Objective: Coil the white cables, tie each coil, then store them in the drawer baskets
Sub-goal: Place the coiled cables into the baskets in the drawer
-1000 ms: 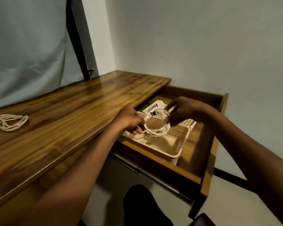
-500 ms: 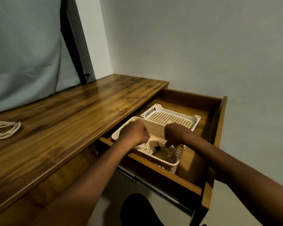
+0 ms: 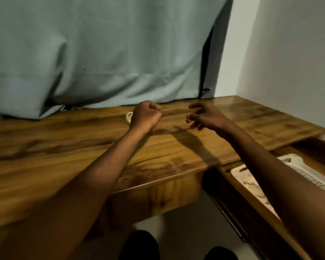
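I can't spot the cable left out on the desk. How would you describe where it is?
Look along the wooden desk, near the grey curtain. The white cable peeks out just behind the closed left hand, the only pale thing on that dark wood.

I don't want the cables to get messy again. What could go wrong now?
The white cable on the desk is mostly hidden behind the left hand, so a blind grab might loosen its loops. The drawer stands open beside the right arm; bumping it could jostle the basket.
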